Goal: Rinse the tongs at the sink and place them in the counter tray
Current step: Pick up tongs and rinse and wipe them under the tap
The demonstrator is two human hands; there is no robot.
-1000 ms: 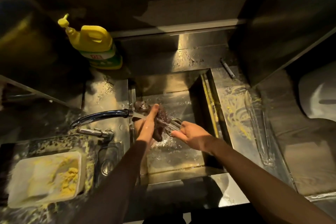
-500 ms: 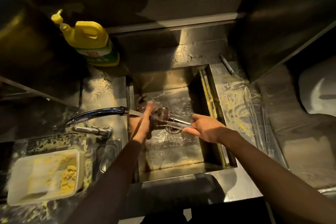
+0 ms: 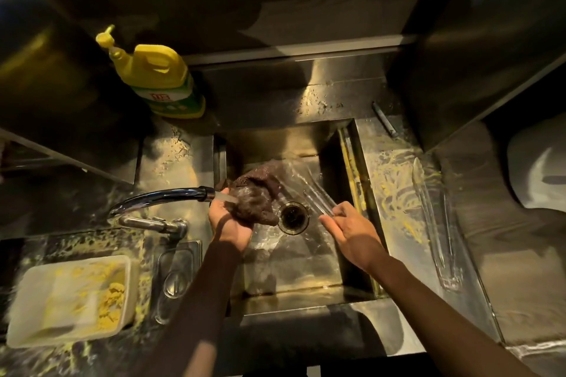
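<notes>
Rinsing step at the steel sink basin [image 3: 275, 139], set into the middle of the wet, yellow-spattered steel bench [image 3: 389, 168]. The right hand [image 3: 349, 231] pinches the handle end of the pale, translucent-looking tongs [image 3: 311, 191]. Their arms run from the fingers toward the far wall of the basin, above and just right of the round black drain [image 3: 292, 217]. They are motion-blurred, so it cannot be told whether the arms are sprung apart or pressed together. The left hand [image 3: 228, 225] is curled around a dark brown scouring pad [image 3: 254, 200], held directly under the spout of the curved chrome tap [image 3: 159, 196], where the water falls on it. The tongs are apart from the pad and beside the stream rather than in it. On this evidence, a good rinse calls for bringing the tong tips under the spout and turning them so that both arm faces and the hinge are flushed. They should then drip over the basin before being carried to the right. A second long pair of tongs [image 3: 435, 223] lies on the bench along the right edge of the sink. This is probably where the counter tray is, though no rim can be made out. A yellow detergent bottle [image 3: 156, 79] stands beyond the far left corner of the basin. A white plastic tub smeared with yellow residue [image 3: 70, 300] sits at the near left edge of the bench.
</notes>
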